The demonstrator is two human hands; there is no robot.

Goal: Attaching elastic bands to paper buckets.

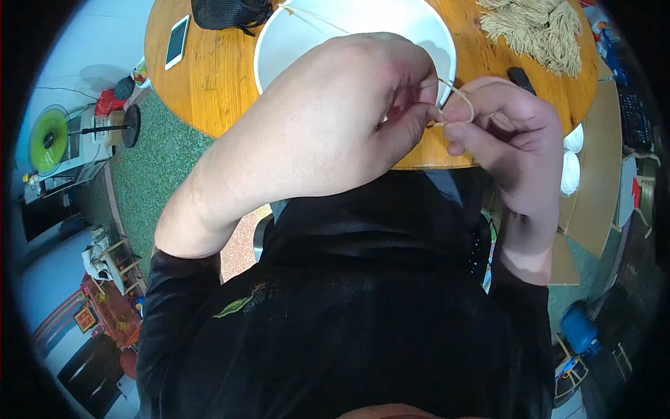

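Observation:
Over the near edge of a round wooden table, my left hand [391, 105] and my right hand [509, 126] almost meet. Between them a thin beige cord [472, 105] curves in a small loop. Thumb and fingers of each hand pinch the cord. Beyond my left hand stands a wide white basin [279, 42], partly hidden by that hand and forearm. Another stretch of beige cord [317, 17] runs across the basin from its far left rim toward my left hand. A heap of beige cord [537, 31] lies at the far right of the table.
On the wooden table [209, 91] are a white phone [177, 42], a black mesh bag [227, 10] and a small black object [520, 78] beside my right hand. White balls [570, 173] and cardboard [593, 202] lie to the right. A green fan [49, 140] stands at left.

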